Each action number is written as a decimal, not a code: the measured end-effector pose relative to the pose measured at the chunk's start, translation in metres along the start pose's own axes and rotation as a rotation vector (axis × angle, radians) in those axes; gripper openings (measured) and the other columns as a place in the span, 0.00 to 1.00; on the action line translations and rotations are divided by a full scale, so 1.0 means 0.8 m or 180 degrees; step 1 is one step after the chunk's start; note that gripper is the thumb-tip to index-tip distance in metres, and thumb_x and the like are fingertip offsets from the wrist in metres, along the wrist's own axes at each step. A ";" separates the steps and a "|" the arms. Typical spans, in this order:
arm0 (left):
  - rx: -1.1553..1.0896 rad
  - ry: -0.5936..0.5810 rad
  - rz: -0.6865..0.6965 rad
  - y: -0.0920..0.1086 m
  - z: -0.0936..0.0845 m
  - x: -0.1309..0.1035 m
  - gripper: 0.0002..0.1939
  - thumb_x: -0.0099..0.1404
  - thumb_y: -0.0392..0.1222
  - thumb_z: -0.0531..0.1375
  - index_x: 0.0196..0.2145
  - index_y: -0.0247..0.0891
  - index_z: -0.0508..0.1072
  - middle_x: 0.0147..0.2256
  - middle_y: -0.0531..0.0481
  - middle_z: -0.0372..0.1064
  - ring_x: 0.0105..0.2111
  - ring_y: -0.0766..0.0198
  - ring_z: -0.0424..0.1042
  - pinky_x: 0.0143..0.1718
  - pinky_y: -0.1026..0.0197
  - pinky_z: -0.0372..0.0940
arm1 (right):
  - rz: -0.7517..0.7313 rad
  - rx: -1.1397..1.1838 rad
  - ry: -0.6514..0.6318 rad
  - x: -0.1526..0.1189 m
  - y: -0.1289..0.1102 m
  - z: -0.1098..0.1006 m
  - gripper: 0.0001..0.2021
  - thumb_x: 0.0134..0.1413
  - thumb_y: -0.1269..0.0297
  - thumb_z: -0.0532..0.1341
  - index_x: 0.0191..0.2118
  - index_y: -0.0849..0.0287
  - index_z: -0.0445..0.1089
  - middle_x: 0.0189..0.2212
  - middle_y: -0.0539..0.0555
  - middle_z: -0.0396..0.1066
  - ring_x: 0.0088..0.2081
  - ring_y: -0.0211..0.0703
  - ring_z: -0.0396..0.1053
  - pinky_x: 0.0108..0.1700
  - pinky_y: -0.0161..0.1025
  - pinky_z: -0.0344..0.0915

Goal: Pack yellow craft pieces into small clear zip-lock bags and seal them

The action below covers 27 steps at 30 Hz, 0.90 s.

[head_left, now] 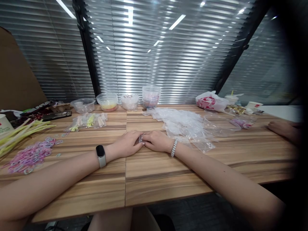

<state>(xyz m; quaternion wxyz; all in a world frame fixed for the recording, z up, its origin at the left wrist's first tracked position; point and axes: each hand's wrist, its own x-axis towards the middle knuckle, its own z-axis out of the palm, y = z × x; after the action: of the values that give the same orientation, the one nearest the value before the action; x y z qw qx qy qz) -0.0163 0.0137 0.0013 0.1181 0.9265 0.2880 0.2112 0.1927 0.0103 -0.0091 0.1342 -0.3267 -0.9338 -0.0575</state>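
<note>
In the middle of the table my left hand (129, 143) and my right hand (157, 141) meet, fingertips close together. Between them shows a sliver of a small clear plastic bag (141, 138), mostly covered by the fingers. Both hands are closed on it, thumbs toward me. Just right of my right hand spreads a heap of clear plastic bags (185, 123). Several small bags with pale and yellow pieces (90, 121) lie beyond my left hand. To the left is a pile of pink, purple and pale small loops (32, 155).
Yellow and cream fuzzy stems (21, 134) lie at far left near a phone (57, 115). Clear plastic tubs (107, 102) and a stack of tubs (151, 96) line the back. A white-and-red plastic bag (211, 101) and paper cup (252, 107) stand right, near another person's hand (281, 128).
</note>
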 end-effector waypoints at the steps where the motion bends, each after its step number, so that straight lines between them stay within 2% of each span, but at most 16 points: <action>1: -0.0001 0.0013 -0.0009 0.000 0.000 0.000 0.18 0.68 0.48 0.53 0.52 0.38 0.67 0.45 0.44 0.68 0.45 0.57 0.67 0.48 0.54 0.62 | 0.0007 -0.0014 -0.0006 0.000 0.000 -0.001 0.10 0.62 0.63 0.52 0.36 0.61 0.68 0.38 0.53 0.72 0.37 0.41 0.69 0.38 0.36 0.58; 17: 0.0003 0.0005 -0.0010 0.000 0.000 0.000 0.16 0.67 0.48 0.52 0.47 0.36 0.68 0.44 0.43 0.69 0.44 0.56 0.68 0.48 0.54 0.62 | 0.0053 -0.0013 -0.0012 0.001 0.001 0.002 0.10 0.62 0.63 0.52 0.36 0.60 0.68 0.40 0.53 0.71 0.38 0.41 0.69 0.39 0.36 0.59; 27: 0.0025 -0.0008 -0.0039 0.000 0.000 0.000 0.17 0.68 0.48 0.52 0.50 0.38 0.67 0.46 0.45 0.68 0.46 0.57 0.67 0.48 0.55 0.61 | 0.0051 0.0018 -0.0025 0.001 0.000 0.002 0.10 0.62 0.63 0.52 0.37 0.60 0.68 0.41 0.53 0.71 0.38 0.41 0.69 0.40 0.37 0.59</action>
<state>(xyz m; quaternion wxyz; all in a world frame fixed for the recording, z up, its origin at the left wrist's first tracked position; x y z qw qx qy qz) -0.0160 0.0136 0.0016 0.1162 0.9255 0.2943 0.2082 0.1922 0.0112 -0.0105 0.1320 -0.3340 -0.9318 -0.0526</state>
